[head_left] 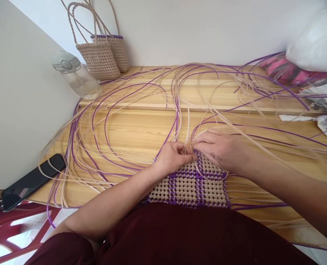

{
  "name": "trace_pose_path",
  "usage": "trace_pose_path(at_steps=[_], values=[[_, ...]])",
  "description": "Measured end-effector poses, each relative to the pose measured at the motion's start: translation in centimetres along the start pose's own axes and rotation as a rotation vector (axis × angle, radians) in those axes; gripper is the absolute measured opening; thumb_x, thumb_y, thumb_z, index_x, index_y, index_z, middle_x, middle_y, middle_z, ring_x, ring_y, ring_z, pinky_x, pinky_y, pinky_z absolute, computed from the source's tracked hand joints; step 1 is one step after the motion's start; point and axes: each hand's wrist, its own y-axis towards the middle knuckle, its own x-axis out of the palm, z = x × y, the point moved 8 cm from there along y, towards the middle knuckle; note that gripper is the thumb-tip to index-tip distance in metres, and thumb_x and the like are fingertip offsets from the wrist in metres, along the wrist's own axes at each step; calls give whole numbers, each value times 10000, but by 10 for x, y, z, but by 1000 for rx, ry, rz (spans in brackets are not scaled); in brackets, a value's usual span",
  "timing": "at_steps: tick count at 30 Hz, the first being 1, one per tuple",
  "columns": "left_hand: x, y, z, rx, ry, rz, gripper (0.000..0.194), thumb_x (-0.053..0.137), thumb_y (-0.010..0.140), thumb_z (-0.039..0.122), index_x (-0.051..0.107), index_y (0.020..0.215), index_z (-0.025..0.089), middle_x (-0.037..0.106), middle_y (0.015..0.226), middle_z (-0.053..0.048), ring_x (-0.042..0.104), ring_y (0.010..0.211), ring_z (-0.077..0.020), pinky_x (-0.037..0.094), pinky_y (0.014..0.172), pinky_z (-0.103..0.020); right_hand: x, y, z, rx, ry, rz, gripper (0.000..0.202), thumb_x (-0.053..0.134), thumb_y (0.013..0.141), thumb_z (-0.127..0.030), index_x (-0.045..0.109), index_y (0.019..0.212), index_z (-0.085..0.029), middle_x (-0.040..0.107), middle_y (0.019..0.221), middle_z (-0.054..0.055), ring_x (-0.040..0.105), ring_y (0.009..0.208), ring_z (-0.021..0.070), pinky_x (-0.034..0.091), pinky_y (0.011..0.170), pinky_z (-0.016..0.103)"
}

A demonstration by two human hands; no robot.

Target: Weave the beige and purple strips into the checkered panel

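A woven panel of beige and purple strands (185,187) lies at the table's front edge against my dark red clothing. My left hand (171,157) is on its upper edge, thumb and fingers pressed together around beige strands. Just to the right, my right hand (214,149) is closed at the same edge, its fingertips beside a purple strand; what it pinches is too small to make out. A beige strand loops over the panel's upper right part. Long loose strands (176,110) spread from the panel to the left, back and right.
Two woven bags (99,60) and a clear bottle (82,82) stand at the back left. A black flat object (32,182) lies at the left edge. Plastic bags (315,48) sit at the back right. The wooden table (141,127) has a raised seam.
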Motion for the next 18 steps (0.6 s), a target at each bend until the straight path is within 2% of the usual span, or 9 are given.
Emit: trace_pose_path(at_steps=[3,6,12,14,18], values=[[1,0,0,-12,-54,-11,293,791,635,386,669,684,125,501,562,46,375,516,-61,281,489,-216,-8,-7,3,-79,-41,212,209,499,923,-137,704,960,-157,656,998,91,574,934,182,481,845,313],[1,1,-1,-18,-77,-11,324,808,614,408,669,679,122,500,556,50,379,514,-60,293,499,-218,-8,-9,7,-133,-64,264,184,518,922,-143,696,961,-162,651,976,77,564,901,173,469,807,299],[1,2,-3,-21,-90,-16,290,807,612,370,673,679,121,518,568,46,385,526,-59,300,510,-215,3,-5,15,-72,-172,168,167,511,911,-136,654,828,-162,632,880,76,520,867,199,410,807,332],[1,2,-3,-28,-85,-15,278,790,629,366,678,688,118,532,575,40,393,529,-62,304,510,-215,4,-6,15,-24,-73,59,177,489,907,-127,626,802,-165,605,800,57,509,782,177,389,736,309],[2,2,2,-7,-23,-39,207,732,668,318,702,725,121,529,576,40,401,528,-66,306,512,-218,5,-3,8,64,264,-187,194,448,910,-127,585,778,-167,566,722,9,479,641,114,338,609,250]])
